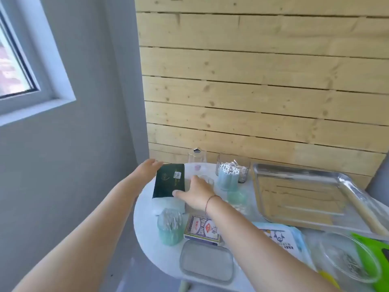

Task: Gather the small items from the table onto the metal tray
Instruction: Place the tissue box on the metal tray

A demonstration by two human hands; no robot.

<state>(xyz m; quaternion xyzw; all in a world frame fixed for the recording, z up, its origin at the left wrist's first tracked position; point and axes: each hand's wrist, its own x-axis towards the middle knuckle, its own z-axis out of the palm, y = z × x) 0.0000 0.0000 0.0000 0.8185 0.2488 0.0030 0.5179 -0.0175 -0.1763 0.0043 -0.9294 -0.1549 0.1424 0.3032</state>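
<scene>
A dark green packet (170, 179) stands tilted at the back left of the white round table (145, 207), over a pale tissue pack (168, 204). My left hand (147, 167) reaches its far left corner with fingers behind it. My right hand (196, 191) holds its right side, thumb pressed on the lower right corner. The metal tray (257, 182) lies at the back right with nothing on it. Other small items: a playing card box (201, 228), a teal cup of swabs (170, 227) and a blue holder of cotton swabs (228, 179).
A clear glass cup (196, 157) and a glass jar (243, 165) stand by the wooden wall. A grey lidded container (207, 259) sits at the front edge. A wipes pack (280, 234), a glass bowl (347, 256) and a green object (374, 256) crowd the front right.
</scene>
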